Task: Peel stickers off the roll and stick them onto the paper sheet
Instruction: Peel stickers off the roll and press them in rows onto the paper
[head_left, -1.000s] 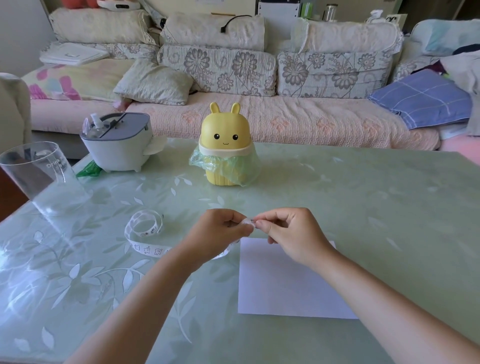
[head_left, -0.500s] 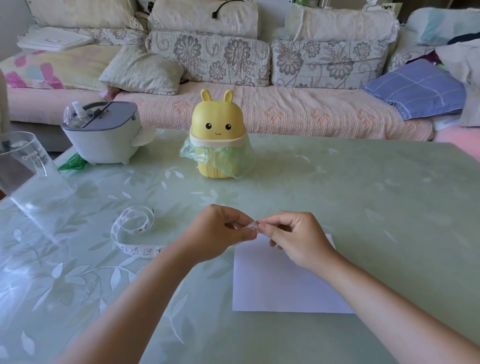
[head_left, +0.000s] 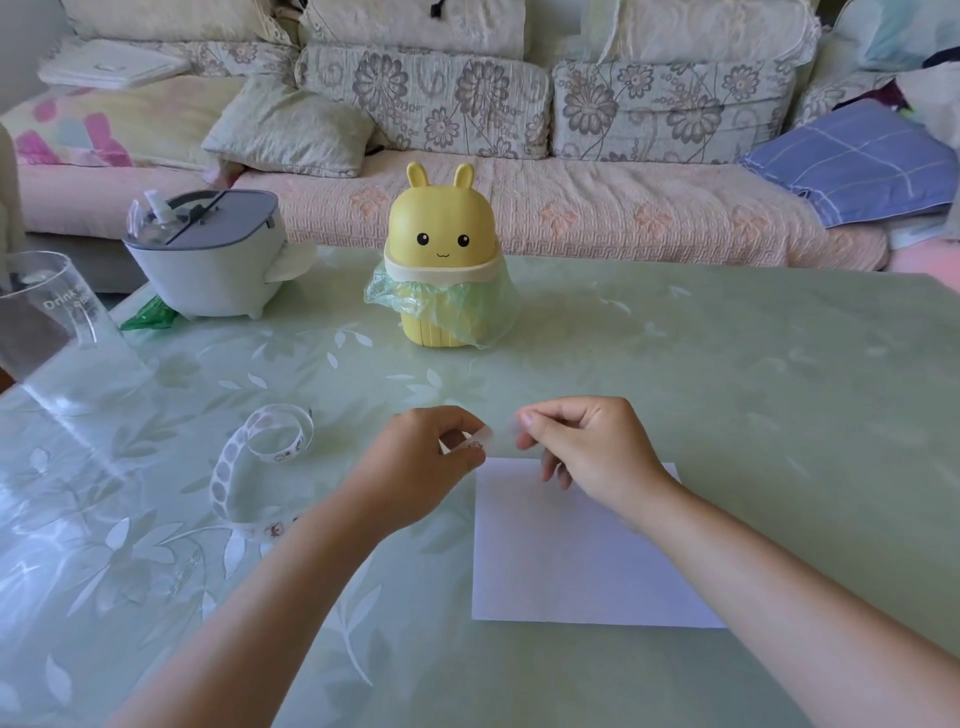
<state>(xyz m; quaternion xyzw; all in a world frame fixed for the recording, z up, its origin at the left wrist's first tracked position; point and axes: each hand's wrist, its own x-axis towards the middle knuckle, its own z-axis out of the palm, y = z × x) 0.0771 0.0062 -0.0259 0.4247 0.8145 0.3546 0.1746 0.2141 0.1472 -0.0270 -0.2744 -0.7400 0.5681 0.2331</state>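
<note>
Sticker roll (head_left: 270, 447) at 9 o'clock of left hand (head_left: 426, 462), whose grip pinches its strip (head_left: 474, 446) | right hand (head_left: 592, 452) grip pinches blurred sticker (head_left: 503, 431) | step: likely peeling | next: lower it onto paper sheet (head_left: 571, 561) at 6 o'clock

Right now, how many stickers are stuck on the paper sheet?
0. The paper sheet shows plain white. The right hand and forearm cover part of it, so one may be hidden. The left hand pinches the end of the sticker roll.
</note>
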